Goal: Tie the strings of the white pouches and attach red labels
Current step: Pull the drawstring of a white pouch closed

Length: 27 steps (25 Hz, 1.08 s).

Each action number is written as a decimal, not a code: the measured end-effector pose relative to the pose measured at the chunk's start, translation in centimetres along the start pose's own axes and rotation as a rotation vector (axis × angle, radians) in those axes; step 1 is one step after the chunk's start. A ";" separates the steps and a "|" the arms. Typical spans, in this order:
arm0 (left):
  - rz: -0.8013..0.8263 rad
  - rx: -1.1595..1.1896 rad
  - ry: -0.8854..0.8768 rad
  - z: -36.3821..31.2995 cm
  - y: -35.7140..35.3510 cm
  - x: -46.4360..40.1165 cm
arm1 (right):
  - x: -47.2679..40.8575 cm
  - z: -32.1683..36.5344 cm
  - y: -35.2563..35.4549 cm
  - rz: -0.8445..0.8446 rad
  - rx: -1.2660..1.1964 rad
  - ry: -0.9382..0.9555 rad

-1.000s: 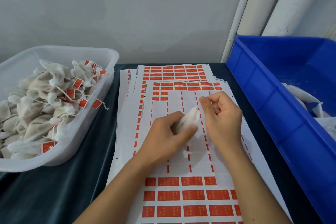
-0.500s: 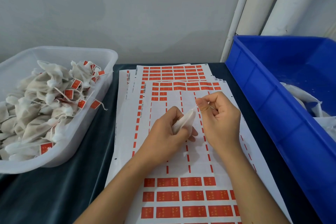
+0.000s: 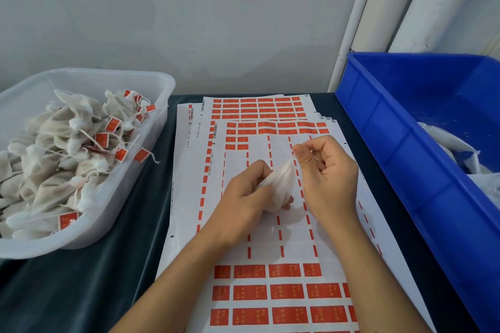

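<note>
Pouch (image 3: 280, 184) string perhaps within right hand (image 3: 328, 170) grip, too thin to trace.

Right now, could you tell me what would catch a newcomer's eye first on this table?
Probably the two hands at centre: the left hand grips a white pouch while the right hand pinches its string, above the sheets of red labels. Next, the clear tub on the left, heaped with labelled pouches, and the big blue bin on the right.

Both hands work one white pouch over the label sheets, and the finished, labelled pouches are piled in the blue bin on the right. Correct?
Not quite. The head view shows the labelled pouches piled in the clear tub on the left, not the blue bin. Left hand and right hand do work one white pouch over the label sheets.
</note>
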<state>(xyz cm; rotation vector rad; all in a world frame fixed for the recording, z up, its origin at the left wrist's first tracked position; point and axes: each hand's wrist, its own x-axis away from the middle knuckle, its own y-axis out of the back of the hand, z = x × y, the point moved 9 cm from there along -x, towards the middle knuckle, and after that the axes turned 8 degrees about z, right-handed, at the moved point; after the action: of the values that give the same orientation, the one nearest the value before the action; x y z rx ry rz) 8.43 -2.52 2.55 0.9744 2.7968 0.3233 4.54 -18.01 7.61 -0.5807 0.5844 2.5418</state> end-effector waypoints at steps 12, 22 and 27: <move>0.114 -0.033 0.147 0.7 -1.6 -0.3 | 0.1 0.9 0.3 -0.023 -0.024 0.045; 0.033 0.410 0.063 0.3 0.0 -0.2 | 0.0 -1.2 -1.2 0.096 0.158 -0.056; -0.116 0.441 0.066 0.6 1.2 -0.7 | 0.4 0.0 -2.9 0.239 0.277 0.090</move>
<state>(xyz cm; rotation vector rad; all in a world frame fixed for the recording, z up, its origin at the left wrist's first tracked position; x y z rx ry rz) 9.81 -1.94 2.31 0.8827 3.0357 -0.2953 5.71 -15.49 6.55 -0.5549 1.0761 2.5963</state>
